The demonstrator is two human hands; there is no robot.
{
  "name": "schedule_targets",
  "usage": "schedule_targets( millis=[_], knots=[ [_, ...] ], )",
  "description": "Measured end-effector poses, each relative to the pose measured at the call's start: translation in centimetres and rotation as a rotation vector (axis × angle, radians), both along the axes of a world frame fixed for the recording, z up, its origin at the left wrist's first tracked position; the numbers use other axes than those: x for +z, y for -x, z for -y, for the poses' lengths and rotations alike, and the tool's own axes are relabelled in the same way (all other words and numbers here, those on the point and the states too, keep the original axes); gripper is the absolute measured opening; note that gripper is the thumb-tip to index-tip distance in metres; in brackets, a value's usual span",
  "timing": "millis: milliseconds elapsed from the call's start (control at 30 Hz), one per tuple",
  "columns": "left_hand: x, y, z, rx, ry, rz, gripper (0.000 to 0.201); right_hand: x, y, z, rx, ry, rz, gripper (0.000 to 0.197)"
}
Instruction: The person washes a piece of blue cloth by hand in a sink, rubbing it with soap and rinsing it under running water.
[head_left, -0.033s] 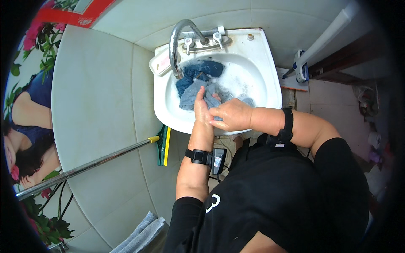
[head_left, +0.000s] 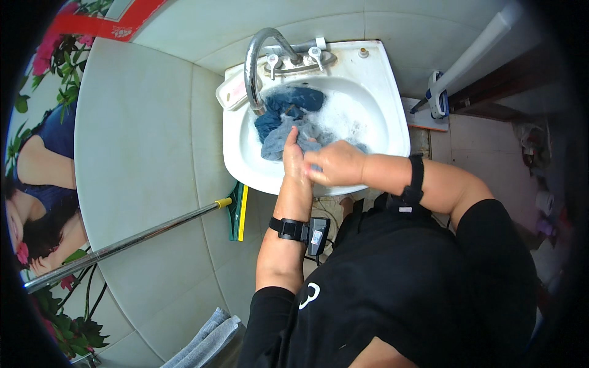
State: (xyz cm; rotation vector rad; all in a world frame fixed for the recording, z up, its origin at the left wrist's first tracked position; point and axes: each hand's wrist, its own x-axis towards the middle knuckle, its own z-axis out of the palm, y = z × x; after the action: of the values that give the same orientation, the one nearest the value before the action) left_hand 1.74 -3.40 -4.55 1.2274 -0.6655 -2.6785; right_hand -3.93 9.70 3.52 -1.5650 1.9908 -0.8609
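A wet grey-blue cloth [head_left: 279, 142] lies in the soapy water of the white sink [head_left: 239, 156], bunched up around my hands. My left hand [head_left: 294, 156] is sunk into it with the thumb stretched up; its other fingers are mostly hidden, curled on the cloth. My right hand [head_left: 337, 162] is a closed fist against the left palm and wrist, and a bit of the same cloth shows between the two. Behind them a dark blue garment [head_left: 304, 98] lies soaked under the spout of the chrome faucet [head_left: 251, 67].
A soap dish [head_left: 233, 92] rests on the sink's left rim. A green and yellow squeegee [head_left: 238, 211] with a long metal pole leans at left. A grey towel [head_left: 205, 337] hangs at lower left. On the right stands a mop [head_left: 437, 98] with a white handle.
My right fist has shifted slightly up and toward the far side, against the left palm. My left hand has hardly moved.
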Motion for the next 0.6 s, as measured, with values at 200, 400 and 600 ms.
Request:
schedule_targets(
  millis=[200,400,600],
  knots=[
    [3.2,1.7,-3.4,0.129,0.061,0.149,0.037,-4.7,3.6,3.0,-0.364,-0.076,-0.009,0.024],
    [2.0,0.4,-1.0,0.134,0.04,0.008,0.045,-0.7,0.4,2.4,-0.139,-0.034,0.111,0.021],
    [3.6,2.5,-3.3,0.221,0.058,0.198,0.039,-5.0,4.7,3.9,-0.401,-0.152,0.156,0.028]
  ],
)
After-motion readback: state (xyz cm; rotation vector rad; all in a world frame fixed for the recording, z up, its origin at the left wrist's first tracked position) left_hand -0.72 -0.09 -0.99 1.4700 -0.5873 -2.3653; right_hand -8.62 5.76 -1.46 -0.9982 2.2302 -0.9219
